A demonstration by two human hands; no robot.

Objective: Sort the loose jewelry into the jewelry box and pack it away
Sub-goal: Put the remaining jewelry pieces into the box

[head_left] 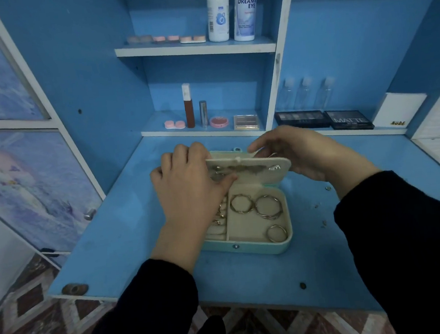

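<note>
— What is being kept around the work?
— Two white bottles are being stored on the far top shelf, with a row of small pink cases to their left. A brown tube, a silver tube and a pink compact are being kept on the lower shelf. Two dark palettes are being kept to the right, with three clear bottles behind them. A few tiny loose pieces are being left on the blue desk, right of the box.
— Is anything being blocked?
— The left compartments of the jewelry box are being covered by the left hand and its wrist; only some small rings are being glimpsed there.
— How is the box being shown?
— It is being kept mid-desk, mint outside, cream inside. Three hoops are being held in its right compartment, two far, one near. The lid is being held half raised and tilted.
— And the fingers?
— The lid's left edge is being gripped by curled left fingers, thumb pressed on the inner face. Its right end is being clasped by the curled fingers of the right hand.
</note>
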